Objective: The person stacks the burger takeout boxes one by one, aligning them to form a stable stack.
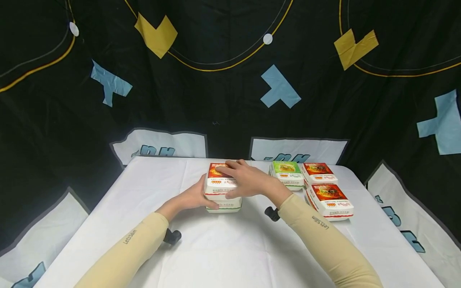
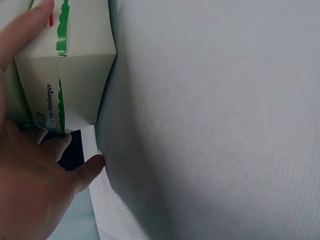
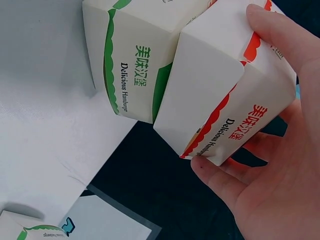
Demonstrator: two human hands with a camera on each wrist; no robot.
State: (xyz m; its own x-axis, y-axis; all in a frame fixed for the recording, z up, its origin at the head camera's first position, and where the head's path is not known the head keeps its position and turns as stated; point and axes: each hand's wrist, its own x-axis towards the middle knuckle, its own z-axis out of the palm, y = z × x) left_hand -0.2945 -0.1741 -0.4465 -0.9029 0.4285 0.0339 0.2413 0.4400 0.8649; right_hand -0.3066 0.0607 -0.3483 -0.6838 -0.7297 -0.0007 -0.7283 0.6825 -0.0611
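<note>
Near the middle of the table's far part in the head view, a red-topped hamburger box [image 1: 220, 182] sits on a green-trimmed hamburger box [image 1: 230, 207]. My right hand [image 1: 252, 181] grips the red box, its fingers over the top and its thumb at the front. In the right wrist view, this red box [image 3: 215, 95] is angled against the green box [image 3: 137, 60]. My left hand [image 1: 191, 196] holds the lower green box from the left. Its thumb lies along the front in the left wrist view, where the green box [image 2: 82, 87] shows its scalloped trim.
To the right stand a green-topped hamburger box [image 1: 287, 177], a red-topped box [image 1: 319, 172] behind and another red-topped box [image 1: 330, 202] in front. They sit close together. A white cloth covers the table [image 1: 216, 256]; a black curtain [image 1: 223, 108] hangs behind it.
</note>
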